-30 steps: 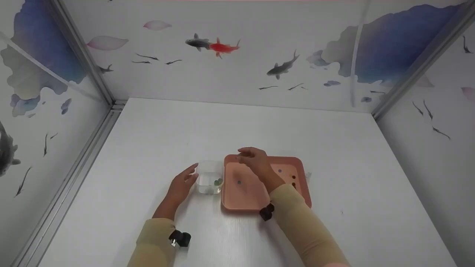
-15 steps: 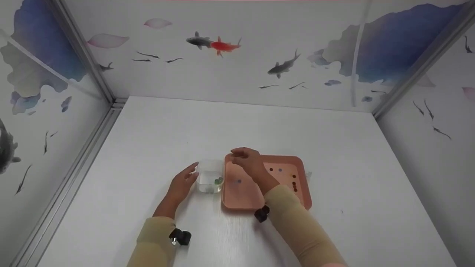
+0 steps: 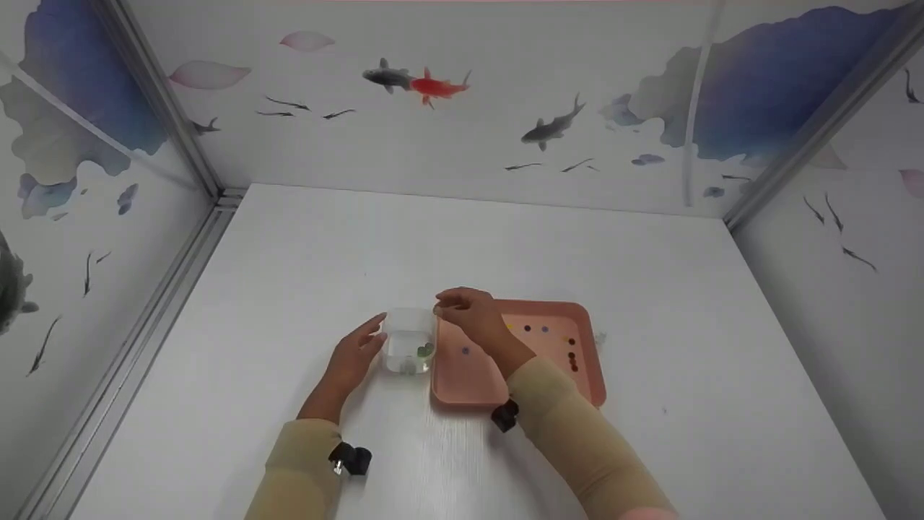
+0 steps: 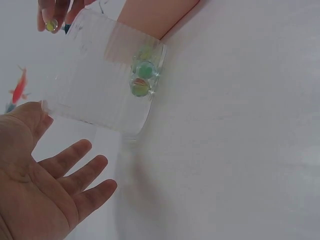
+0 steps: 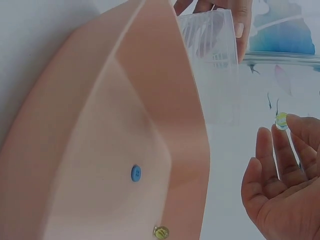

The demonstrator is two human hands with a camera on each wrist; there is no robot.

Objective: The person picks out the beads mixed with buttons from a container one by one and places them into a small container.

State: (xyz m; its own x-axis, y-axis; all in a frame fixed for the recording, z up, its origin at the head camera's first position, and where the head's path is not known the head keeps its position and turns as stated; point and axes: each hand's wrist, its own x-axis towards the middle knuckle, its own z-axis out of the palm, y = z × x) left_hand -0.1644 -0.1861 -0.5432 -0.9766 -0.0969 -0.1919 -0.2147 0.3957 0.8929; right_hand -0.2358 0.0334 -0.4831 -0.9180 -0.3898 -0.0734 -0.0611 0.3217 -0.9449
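My right hand (image 3: 473, 315) is above the left edge of the pink tray (image 3: 469, 386), next to the clear plastic box (image 3: 399, 339). Between thumb and fingertip it pinches a yellow-green glass marble (image 5: 282, 121). A small dark teal thing (image 4: 67, 28) shows by the same fingers in the left wrist view. My left hand (image 3: 355, 359) is at the box's left side, fingers spread and one fingertip at the rim. Several green and yellow marbles (image 4: 145, 70) lie at the bottom of the box. On the tray are a blue button (image 5: 136, 173) and another yellow marble (image 5: 161, 232).
Dark brown buttons (image 3: 572, 357) lie along the tray's right side, with a blue button (image 3: 545, 329) near its back. A small clear object (image 3: 601, 338) is just outside the tray's right edge. Painted walls surround the white table (image 3: 325, 253).
My right hand has moved left across the tray to the box's right edge, uncovering some buttons behind it. My left hand has stayed by the box.
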